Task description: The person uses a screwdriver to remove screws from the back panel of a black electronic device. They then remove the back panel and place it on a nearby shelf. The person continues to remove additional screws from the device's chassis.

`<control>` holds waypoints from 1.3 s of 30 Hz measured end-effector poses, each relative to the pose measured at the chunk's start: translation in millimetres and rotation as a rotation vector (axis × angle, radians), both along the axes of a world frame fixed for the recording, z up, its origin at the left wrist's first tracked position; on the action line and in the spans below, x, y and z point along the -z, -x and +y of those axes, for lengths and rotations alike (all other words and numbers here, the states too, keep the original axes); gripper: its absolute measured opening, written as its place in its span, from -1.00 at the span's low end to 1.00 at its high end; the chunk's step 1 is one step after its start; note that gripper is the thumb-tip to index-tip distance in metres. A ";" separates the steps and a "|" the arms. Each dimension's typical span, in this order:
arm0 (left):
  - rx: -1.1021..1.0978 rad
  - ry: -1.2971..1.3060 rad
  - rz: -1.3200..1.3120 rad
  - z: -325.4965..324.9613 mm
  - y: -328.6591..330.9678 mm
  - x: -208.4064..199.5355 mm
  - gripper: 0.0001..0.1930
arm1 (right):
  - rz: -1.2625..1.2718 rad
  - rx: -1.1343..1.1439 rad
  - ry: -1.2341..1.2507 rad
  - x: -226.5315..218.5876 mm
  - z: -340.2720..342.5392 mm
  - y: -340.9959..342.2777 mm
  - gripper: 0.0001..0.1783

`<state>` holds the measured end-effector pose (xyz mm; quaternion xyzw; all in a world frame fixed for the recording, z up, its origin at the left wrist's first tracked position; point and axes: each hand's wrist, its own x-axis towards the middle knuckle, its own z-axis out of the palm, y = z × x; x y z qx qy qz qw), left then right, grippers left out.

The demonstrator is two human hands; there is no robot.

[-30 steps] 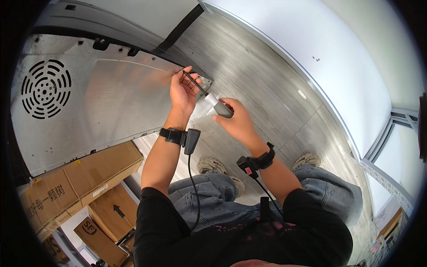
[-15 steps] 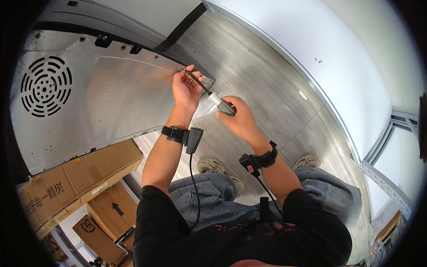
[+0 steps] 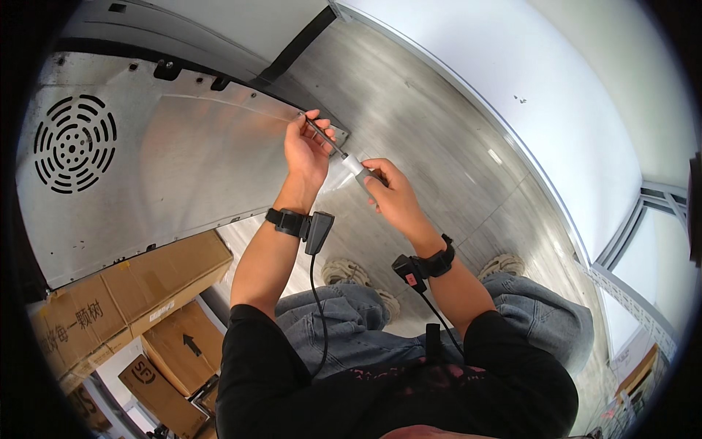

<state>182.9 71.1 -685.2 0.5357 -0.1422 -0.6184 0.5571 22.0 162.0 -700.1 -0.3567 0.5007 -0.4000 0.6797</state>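
A screwdriver [image 3: 354, 164] with a grey and white handle and a long dark shaft slants up to the left, its tip at the edge of a silver metal panel [image 3: 212, 157]. My right hand [image 3: 393, 194] is closed around the handle, thumb lying along it. Close to the tip, my left hand [image 3: 307, 150] is turned palm up, its fingers curled about the shaft and steadying it. Whether a screw sits under the tip is too small to tell. The panel carries a round pattern of vent slots [image 3: 75, 144] at its left, with small holes along its upper edge.
Cardboard boxes [image 3: 183, 347] are stacked below the panel at lower left. Grey wood-look floor [image 3: 439, 139] lies to the right of my hands, bordered by a white wall panel [image 3: 526, 110]. Cabled devices [image 3: 318, 230] are strapped to both my wrists. My shoes [image 3: 347, 272] stand below.
My right hand has shifted its grip on the screwdriver handle, the thumb now lying over it. My left hand stays almost where it was at the shaft.
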 end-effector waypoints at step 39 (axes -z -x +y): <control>0.735 0.450 -1.031 -71.8 305.4 123.1 -0.76 | -0.082 0.824 -0.264 67.3 52.1 207.4 -0.69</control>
